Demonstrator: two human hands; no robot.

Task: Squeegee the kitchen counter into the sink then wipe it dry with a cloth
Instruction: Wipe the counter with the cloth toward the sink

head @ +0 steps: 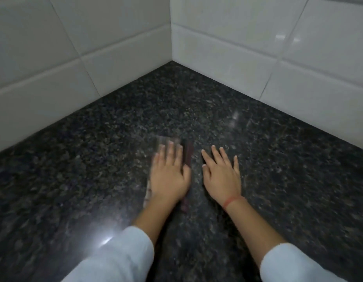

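A dark speckled granite counter [258, 159] fills the view and runs into a tiled corner. My left hand [168, 174] lies flat with straight fingers on a thin striped cloth [188, 151], pressing it onto the counter; the cloth is blurred and mostly hidden under the hand, with edges showing beyond the fingertips and beside the wrist. My right hand [221, 174] rests flat on the bare counter just right of the cloth, fingers spread and holding nothing. No squeegee or sink is in view.
White wall tiles [95, 47] rise along the left and right back edges of the counter and meet in a corner at the centre top. A light glare sits on the counter near my left sleeve [123, 259].
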